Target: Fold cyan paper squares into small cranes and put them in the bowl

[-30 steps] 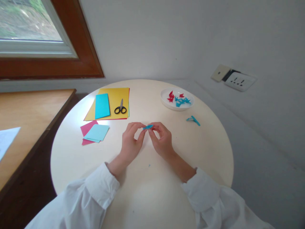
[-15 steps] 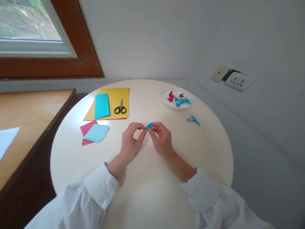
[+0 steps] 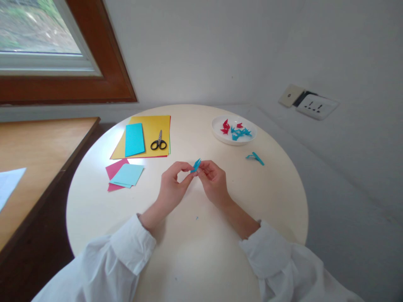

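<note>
Over the middle of the round table, a small folded piece of blue paper (image 3: 196, 165) is pinched between my two hands. My left hand (image 3: 175, 181) grips its left side with thumb and forefinger. On the other side, my right hand (image 3: 213, 181) pinches it near the lower right edge, other fingers curled. The paper has pointed tips facing up and away from me. Part of it is hidden behind my fingertips. A blue folded strip of paper (image 3: 257, 158) lies on the table beyond my right hand.
A white dish (image 3: 234, 142) at the back right holds small red and blue folded paper figures. Scissors (image 3: 158, 142) and a blue paper rectangle (image 3: 134, 139) rest on yellow sheets (image 3: 151, 121). Pink and pale blue squares (image 3: 128, 175) lie left of my hands.
The blue paper has turned more upright between my fingers, and its pointed tips now stand apart. Both hands have stayed nearly in place.
</note>
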A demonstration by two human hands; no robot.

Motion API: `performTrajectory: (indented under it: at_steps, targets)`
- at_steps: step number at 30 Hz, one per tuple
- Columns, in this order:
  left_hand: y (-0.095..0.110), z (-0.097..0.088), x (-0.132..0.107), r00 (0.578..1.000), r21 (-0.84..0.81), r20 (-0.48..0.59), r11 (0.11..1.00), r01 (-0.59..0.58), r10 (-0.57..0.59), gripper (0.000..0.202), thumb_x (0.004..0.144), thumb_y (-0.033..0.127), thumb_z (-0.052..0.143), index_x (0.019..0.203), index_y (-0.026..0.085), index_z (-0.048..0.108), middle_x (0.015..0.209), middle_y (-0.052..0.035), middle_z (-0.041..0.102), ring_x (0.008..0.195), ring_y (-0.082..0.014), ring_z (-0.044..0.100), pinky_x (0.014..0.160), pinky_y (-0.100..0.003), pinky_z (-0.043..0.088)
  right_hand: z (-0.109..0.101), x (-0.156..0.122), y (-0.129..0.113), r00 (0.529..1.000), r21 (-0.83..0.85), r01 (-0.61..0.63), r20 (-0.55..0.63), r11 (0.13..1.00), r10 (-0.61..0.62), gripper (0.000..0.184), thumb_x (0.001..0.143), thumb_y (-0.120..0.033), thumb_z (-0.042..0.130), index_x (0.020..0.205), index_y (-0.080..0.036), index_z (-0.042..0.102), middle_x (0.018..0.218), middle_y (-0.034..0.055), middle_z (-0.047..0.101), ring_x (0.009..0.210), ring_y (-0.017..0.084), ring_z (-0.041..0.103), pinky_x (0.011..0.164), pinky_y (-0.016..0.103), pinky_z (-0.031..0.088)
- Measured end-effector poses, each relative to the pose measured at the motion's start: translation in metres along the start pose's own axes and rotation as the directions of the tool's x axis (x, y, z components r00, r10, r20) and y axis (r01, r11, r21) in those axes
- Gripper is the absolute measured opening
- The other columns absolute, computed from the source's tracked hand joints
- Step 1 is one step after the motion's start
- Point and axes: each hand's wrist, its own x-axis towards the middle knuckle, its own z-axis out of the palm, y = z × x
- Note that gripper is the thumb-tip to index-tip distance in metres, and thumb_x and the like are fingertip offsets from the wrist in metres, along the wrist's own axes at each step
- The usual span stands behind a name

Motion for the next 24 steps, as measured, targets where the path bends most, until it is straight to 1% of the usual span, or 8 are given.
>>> performTrajectory:
  at_steps: [5, 9, 11, 13, 18, 20, 24]
  targets:
    - [0.0043, -0.0004, 0.0006, 0.997, -0.085, 0.013, 0.994, 0.071, -0.07, 0.004, 0.074, 0.02, 0.061, 0.077, 0.017, 0.063, 0.077, -0.0039, 0.067, 0.074, -0.015, 0.062, 0.069, -0.029, 0.051, -0.001, 0.0033, -0.0001, 0.998, 0.047, -0.049, 0.034, 0.998, 0.047, 0.016, 0.073, -0.034, 0.062, 0.079, -0.02, 0.058, 0.071, 0.001, 0.066, 0.065, 0.014, 0.062, 0.062, 0.029, 0.054]
    - [0.0061, -0.0002, 0.0006, 0.993, -0.113, -0.009, 0.987, 0.115, -0.117, 0.005, 0.074, 0.019, 0.062, 0.079, 0.017, 0.064, 0.076, -0.0032, 0.068, 0.072, -0.0143, 0.062, 0.068, -0.027, 0.051, -0.0021, 0.0052, 0.0004, 0.995, 0.088, -0.087, 0.063, 0.992, 0.082, 0.014, 0.071, -0.032, 0.063, 0.078, -0.02, 0.058, 0.069, -0.0001, 0.065, 0.062, 0.013, 0.061, 0.06, 0.029, 0.053]
    - [0.0058, -0.0002, 0.0007, 0.992, -0.112, -0.019, 0.986, 0.121, -0.124, 0.005, 0.073, 0.019, 0.063, 0.078, 0.017, 0.063, 0.075, -0.0028, 0.067, 0.072, -0.0141, 0.062, 0.067, -0.027, 0.051, -0.0021, 0.0053, 0.0004, 0.994, 0.09, -0.088, 0.07, 0.992, 0.082, 0.014, 0.072, -0.032, 0.063, 0.078, -0.02, 0.058, 0.069, -0.0001, 0.064, 0.061, 0.013, 0.06, 0.06, 0.029, 0.053]
    - [0.0054, -0.0005, 0.0009, 0.994, -0.088, -0.03, 0.991, 0.102, -0.105, 0.003, 0.073, 0.018, 0.062, 0.077, 0.018, 0.063, 0.075, -0.0026, 0.066, 0.072, -0.014, 0.061, 0.067, -0.028, 0.05, -0.0017, 0.0047, 0.0005, 0.996, 0.075, -0.071, 0.066, 0.995, 0.066, 0.015, 0.072, -0.033, 0.062, 0.078, -0.02, 0.057, 0.07, 0.0, 0.064, 0.061, 0.013, 0.06, 0.06, 0.029, 0.053]
    - [0.0069, -0.001, 0.0017, 0.999, -0.027, -0.054, 1.0, -0.01, 0.009, 0.003, 0.074, 0.016, 0.061, 0.074, 0.019, 0.063, 0.077, -0.0028, 0.063, 0.075, -0.0141, 0.059, 0.069, -0.029, 0.048, -0.0006, 0.0015, 0.0026, 0.999, 0.004, -0.027, 0.036, 1.0, 0.026, 0.013, 0.075, -0.032, 0.059, 0.078, -0.02, 0.057, 0.072, 0.0008, 0.061, 0.068, 0.014, 0.059, 0.065, 0.029, 0.051]
    - [0.0082, -0.0008, 0.0019, 0.998, -0.029, -0.062, 1.0, -0.01, 0.009, 0.003, 0.074, 0.017, 0.062, 0.075, 0.019, 0.063, 0.078, -0.0031, 0.062, 0.075, -0.0142, 0.058, 0.069, -0.029, 0.048, -0.0006, 0.0004, 0.0039, 0.999, -0.009, -0.022, 0.041, 1.0, 0.022, 0.012, 0.076, -0.032, 0.058, 0.079, -0.02, 0.057, 0.075, 0.0014, 0.061, 0.072, 0.014, 0.06, 0.068, 0.03, 0.05]
    - [0.0095, -0.0009, 0.0025, 0.996, -0.049, -0.088, 0.999, 0.022, -0.026, 0.004, 0.074, 0.021, 0.064, 0.077, 0.018, 0.063, 0.079, -0.0036, 0.061, 0.076, -0.0145, 0.058, 0.069, -0.029, 0.048, -0.001, -0.0006, 0.0056, 0.999, -0.008, -0.018, 0.049, 1.0, 0.018, 0.011, 0.078, -0.031, 0.058, 0.081, -0.021, 0.056, 0.077, 0.0016, 0.06, 0.074, 0.014, 0.059, 0.071, 0.03, 0.049]
